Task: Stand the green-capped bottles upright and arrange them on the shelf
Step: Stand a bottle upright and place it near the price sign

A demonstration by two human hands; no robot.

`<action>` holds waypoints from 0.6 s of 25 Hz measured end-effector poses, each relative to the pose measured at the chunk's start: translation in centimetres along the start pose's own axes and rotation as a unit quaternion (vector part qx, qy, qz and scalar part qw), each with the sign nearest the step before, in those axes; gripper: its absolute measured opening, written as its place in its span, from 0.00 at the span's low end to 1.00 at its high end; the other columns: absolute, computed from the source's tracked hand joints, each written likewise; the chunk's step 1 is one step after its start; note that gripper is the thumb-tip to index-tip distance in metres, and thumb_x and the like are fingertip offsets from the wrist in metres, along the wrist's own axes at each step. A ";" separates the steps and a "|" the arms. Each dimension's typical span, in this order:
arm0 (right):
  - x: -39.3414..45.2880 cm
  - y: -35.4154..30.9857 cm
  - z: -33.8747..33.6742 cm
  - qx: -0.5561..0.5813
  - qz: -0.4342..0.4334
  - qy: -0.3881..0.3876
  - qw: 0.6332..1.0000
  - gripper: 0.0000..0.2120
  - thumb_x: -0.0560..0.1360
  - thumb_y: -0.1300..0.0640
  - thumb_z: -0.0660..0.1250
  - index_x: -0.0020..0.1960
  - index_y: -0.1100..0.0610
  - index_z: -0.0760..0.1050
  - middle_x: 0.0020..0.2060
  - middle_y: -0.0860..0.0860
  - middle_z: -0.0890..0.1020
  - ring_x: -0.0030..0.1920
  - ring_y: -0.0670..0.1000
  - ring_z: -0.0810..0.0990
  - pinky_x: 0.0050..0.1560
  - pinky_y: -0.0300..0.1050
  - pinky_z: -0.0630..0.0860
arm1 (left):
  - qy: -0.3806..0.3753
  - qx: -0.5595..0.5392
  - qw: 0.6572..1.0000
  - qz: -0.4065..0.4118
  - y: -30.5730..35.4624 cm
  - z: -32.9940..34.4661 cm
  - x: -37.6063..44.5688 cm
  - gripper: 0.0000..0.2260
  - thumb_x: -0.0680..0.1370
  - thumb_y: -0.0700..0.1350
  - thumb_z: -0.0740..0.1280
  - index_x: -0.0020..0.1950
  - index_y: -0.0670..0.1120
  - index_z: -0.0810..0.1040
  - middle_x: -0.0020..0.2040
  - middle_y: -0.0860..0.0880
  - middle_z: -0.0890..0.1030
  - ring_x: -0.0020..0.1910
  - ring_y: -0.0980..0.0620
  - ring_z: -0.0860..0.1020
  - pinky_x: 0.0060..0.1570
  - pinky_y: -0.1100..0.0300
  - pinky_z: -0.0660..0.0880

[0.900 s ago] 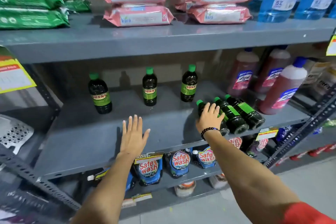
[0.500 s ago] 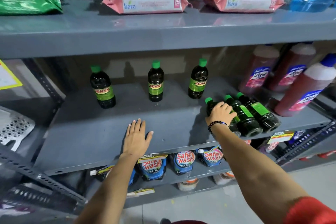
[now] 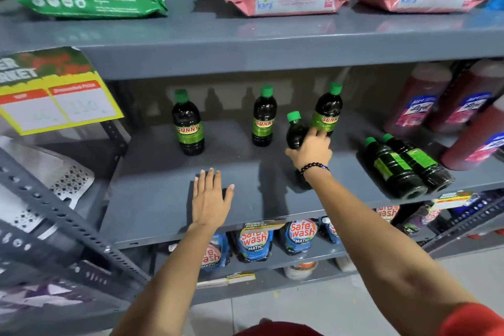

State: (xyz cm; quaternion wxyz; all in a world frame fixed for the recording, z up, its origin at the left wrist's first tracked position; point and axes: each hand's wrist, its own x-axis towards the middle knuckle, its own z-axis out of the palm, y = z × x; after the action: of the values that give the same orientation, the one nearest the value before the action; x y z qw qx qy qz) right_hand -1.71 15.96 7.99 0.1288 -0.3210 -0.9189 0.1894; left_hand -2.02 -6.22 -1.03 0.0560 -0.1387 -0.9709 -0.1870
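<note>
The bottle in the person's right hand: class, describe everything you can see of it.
The held bottle is dark, glossy plastic by its look, with a green screw cap. It stands nearly upright, cap tilted slightly left, on the middle shelf. The right hand wraps its body in a closed grip, hiding any label and most of the lower part. It sits in front of an upright Sunny bottle; contact between the two is unclear.

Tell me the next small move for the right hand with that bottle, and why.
Probably set the held bottle down upright in the bare stretch of shelf in front of the three standing bottles. The right hand grips it nearly vertical, cap up, while two more bottles lie on their sides, waiting. The left hand rests flat on the shelf.
</note>
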 end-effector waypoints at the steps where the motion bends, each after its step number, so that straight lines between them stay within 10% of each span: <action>1: -0.7 -1.6 0.4 0.025 -0.020 -0.006 0.999 0.35 0.66 0.49 0.74 0.65 0.63 0.64 0.62 0.60 0.70 0.63 0.62 0.70 0.56 0.57 0.74 | 0.000 0.004 1.000 -0.006 -1.1 -0.4 -0.3 0.26 0.78 0.54 0.52 0.69 0.37 0.64 0.71 0.38 0.66 0.72 0.39 0.58 0.72 0.46 0.51; 15: -6.2 -17.2 6.1 0.248 -0.175 -0.170 0.937 0.32 0.63 0.56 0.78 0.60 0.63 0.65 0.61 0.57 0.71 0.59 0.59 0.76 0.57 0.49 0.74 | 0.014 0.029 0.993 -0.111 -7.5 -1.4 -0.6 0.24 0.77 0.53 0.58 0.65 0.36 0.68 0.67 0.36 0.71 0.68 0.38 0.66 0.69 0.44 0.59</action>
State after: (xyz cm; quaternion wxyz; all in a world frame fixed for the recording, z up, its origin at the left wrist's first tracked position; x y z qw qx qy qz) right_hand -8.52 -2.01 9.28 0.0769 -0.0761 -0.8925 0.4380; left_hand -3.51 -13.62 -2.44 0.0523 -0.0262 -0.9845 -0.1652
